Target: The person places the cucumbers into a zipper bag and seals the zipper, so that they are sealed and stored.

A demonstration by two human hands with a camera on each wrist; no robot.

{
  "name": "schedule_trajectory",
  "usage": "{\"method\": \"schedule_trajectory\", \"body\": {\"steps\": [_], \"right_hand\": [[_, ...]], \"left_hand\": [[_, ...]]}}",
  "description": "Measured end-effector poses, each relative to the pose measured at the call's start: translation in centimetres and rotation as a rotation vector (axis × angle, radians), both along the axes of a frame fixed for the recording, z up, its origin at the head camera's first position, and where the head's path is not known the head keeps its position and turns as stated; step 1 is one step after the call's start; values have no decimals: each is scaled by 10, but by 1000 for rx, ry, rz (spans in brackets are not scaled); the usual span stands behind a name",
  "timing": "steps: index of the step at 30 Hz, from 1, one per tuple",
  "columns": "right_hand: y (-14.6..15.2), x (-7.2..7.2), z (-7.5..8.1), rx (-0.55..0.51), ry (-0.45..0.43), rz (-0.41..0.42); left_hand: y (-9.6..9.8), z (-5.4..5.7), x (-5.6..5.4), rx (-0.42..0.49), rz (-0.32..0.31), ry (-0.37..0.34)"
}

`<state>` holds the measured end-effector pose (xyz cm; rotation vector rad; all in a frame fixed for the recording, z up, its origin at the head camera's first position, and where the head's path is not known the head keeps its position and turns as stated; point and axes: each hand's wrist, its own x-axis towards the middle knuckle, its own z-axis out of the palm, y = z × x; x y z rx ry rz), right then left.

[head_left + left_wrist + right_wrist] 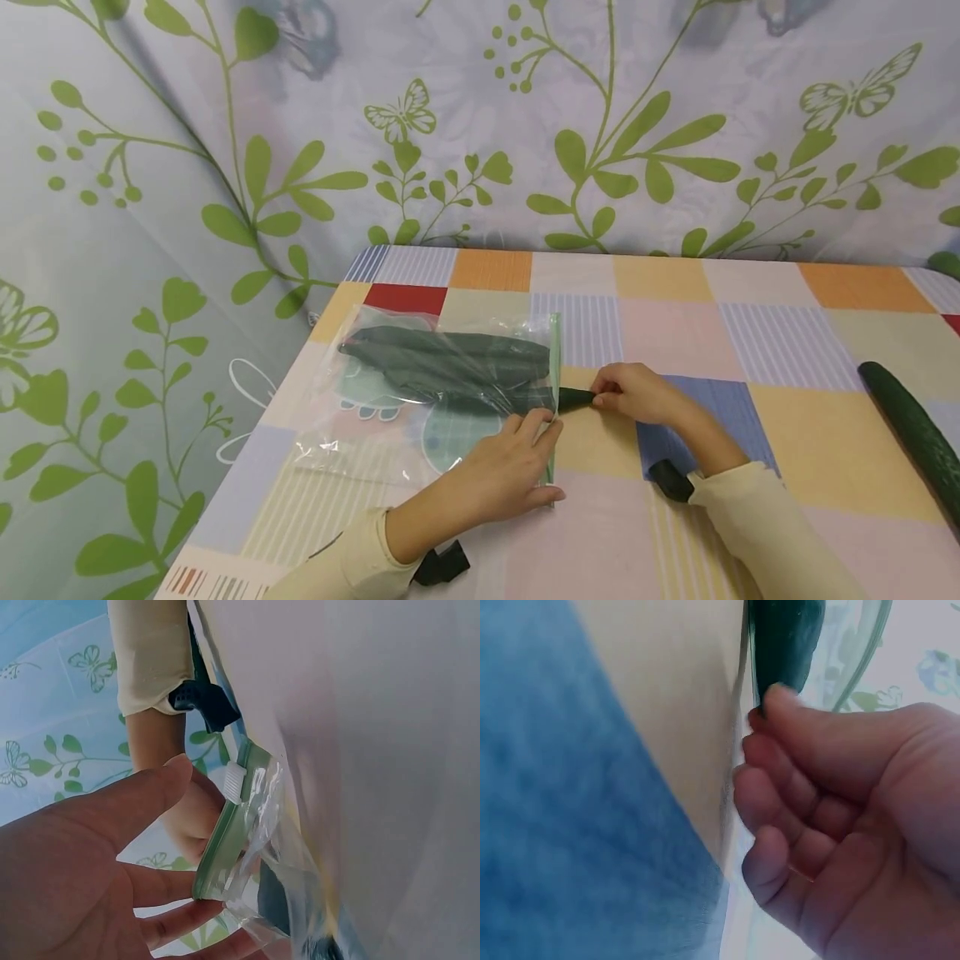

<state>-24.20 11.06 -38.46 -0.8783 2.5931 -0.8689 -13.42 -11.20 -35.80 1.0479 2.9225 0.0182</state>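
A clear zip bag (360, 467) with a green-edged mouth lies on the table, and dark green cucumbers (465, 354) show through its plastic. Another cucumber (576, 399) sticks partly out of that mouth. Its tip is pinched between the thumb and fingertips of my right hand (637, 392); the right wrist view shows the same hand (817, 802) at the cucumber's end (784, 645). My left hand (498, 475) rests its fingers on the bag's edge. In the left wrist view its thumb stands apart from the green strip (225, 844), which carries a white slider (235, 782).
One more cucumber (911, 437) lies on the right side of the table. A patchwork cloth (675, 333) covers the tabletop. Behind it hangs a curtain (480, 125) with leaves and butterflies. Dark bands (442, 564) sit at both wrists.
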Motion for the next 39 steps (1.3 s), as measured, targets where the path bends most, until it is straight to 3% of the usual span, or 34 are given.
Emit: {"method": "schedule_trajectory", "body": {"steps": [13,24,33,39], "right_hand": [[-34,-1,1,-62,9,-18],[-65,-4,-1,-97,-49,-30],[-66,-5,-6,-87,-86,-39],[-67,-5,-8,-66,-56,-15]], "left_hand": [[0,3,0,-21,10,23],[-2,6,1,-28,1,33],[0,5,3,-58,-13,43],[1,2,3,-70,-2,15]]}}
